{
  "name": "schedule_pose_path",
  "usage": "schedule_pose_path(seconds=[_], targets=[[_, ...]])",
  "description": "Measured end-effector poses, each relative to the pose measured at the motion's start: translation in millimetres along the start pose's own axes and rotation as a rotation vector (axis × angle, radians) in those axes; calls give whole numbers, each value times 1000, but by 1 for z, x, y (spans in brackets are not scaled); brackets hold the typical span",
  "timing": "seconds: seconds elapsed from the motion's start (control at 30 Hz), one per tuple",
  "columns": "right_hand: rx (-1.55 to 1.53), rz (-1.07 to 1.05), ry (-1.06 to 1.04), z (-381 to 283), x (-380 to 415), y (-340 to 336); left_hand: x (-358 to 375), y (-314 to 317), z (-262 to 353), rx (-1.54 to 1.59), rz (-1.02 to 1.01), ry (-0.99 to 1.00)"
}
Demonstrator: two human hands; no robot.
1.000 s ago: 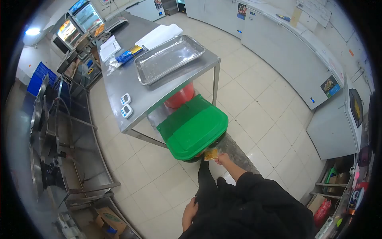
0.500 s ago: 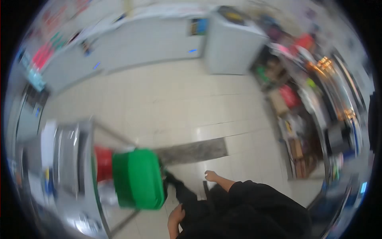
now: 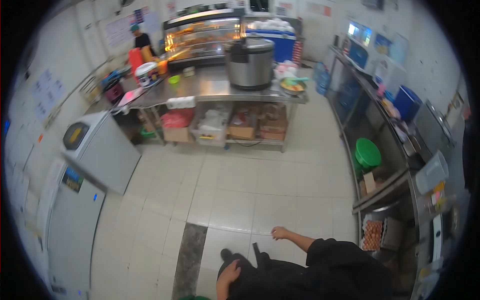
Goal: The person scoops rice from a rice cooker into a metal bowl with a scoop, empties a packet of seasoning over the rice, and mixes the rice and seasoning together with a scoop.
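Observation:
My left hand (image 3: pixel 230 274) hangs beside the dark trousers (image 3: pixel 247 280), its fingers loosely extended and holding nothing. To the right, my right hand (image 3: pixel 280 233) is held out over the tiled floor (image 3: pixel 225 205), with its fingers relaxed and no object in them. A dark shoe (image 3: pixel 226 255) shows just beyond the left hand. At the bottom edge, a sliver of green plastic (image 3: pixel 194 298) lies near the left forearm. Neither hand touches any furniture.
Ahead stands a steel table (image 3: pixel 210 85) with a large steel cooker (image 3: pixel 250 62) and a lit display case (image 3: pixel 202 40). White chest freezers (image 3: pixel 75 230) line the left. Steel shelving (image 3: pixel 382 185) with an egg tray (image 3: pixel 372 235) runs along the right. Another person (image 3: pixel 142 40) stands far back.
My view has swung right and up, bringing the steel table and display case ahead. The green container has dropped almost out of view. Both hands still hang low without objects.

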State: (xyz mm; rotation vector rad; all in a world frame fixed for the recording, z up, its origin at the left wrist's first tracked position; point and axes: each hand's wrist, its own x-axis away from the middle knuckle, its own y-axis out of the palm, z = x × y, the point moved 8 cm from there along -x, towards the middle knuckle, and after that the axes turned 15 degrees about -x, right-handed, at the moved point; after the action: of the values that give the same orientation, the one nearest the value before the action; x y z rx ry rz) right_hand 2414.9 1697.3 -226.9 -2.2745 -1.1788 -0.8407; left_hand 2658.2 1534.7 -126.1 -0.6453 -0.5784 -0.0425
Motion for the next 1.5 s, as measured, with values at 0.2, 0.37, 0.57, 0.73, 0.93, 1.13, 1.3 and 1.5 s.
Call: schedule_pose_path(seconds=[0.2, 0.37, 0.57, 0.73, 0.93, 1.13, 1.3, 1.5], targets=[[-197, 440, -49, 9, 27, -200, -125, -48, 124, -100, -98, 120], [-106, 568, -265, -33, 5, -375, -288, -72, 229, 19, -50, 252], [135, 753, -464, -201, -6, -619, -526, -150, 395, 309, 80, 364], [328, 837, -756, -370, -35, -741, -679, -245, 527, 341, 284, 354], [618, 558, -1065, -528, -176, -831, -765, -311, 606, 316, 602, 313], [1278, 304, -1075, -573, -311, -861, -826, -309, 608, 371, 964, 40], [1068, -37, -907, -604, -308, -882, -857, -284, 615, 613, 1295, -172], [1079, -167, -741, -591, -276, -895, -866, -264, 610, 688, 1438, -311]])
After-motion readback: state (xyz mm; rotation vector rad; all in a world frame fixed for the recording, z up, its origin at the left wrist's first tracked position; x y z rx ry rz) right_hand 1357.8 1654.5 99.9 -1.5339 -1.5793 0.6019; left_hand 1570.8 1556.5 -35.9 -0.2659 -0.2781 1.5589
